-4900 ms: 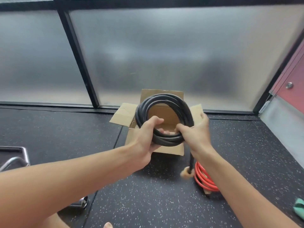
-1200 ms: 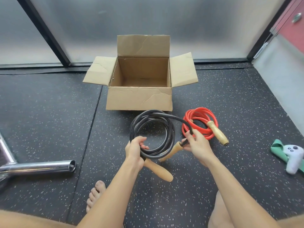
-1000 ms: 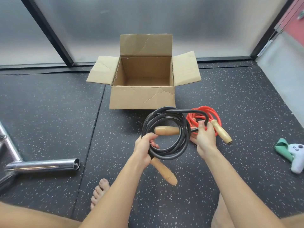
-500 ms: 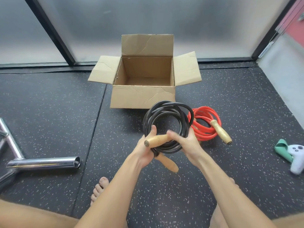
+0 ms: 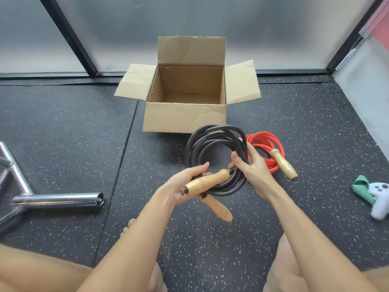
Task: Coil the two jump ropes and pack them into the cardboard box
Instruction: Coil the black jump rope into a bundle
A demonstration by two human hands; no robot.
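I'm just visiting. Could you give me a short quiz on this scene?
1. True or false: the cardboard box already holds a rope.
2. What colour is the rope that the left hand and right hand grip? A) red B) black C) green
3. Fill in: the red jump rope lies to the ___ of the black jump rope.
Key: 1 false; 2 B; 3 right.

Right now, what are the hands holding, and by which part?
Both hold the coiled black jump rope: the left hand grips its near side together with one wooden handle; the right hand grips its right side.
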